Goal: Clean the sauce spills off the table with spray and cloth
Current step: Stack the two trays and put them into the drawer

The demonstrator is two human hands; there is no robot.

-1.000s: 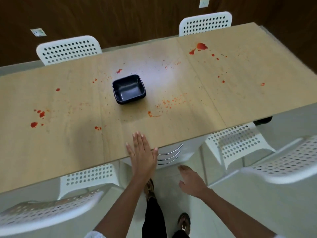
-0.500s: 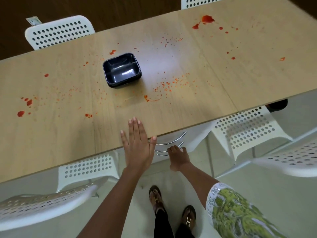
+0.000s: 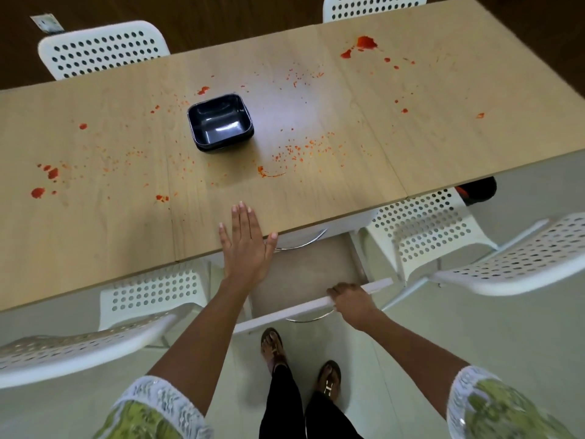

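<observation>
A long wooden table is spattered with red sauce: a big blot at the far right, blots at the left and a smear near the middle. A dark square bowl stands among them. My left hand lies flat with straight fingers on the table's near edge. My right hand grips the front panel of a white drawer pulled out from under the table. The drawer's inside looks bare. No spray bottle or cloth is in view.
White perforated chairs stand around: two at the far side, one tucked under at the near left, one at the near right, and chair backs at the lower left and right. My feet stand below the drawer.
My right hand went to the drawer front under the table and pulled the drawer out toward me. My left hand stayed flat on the table edge. The view tilted further down.
</observation>
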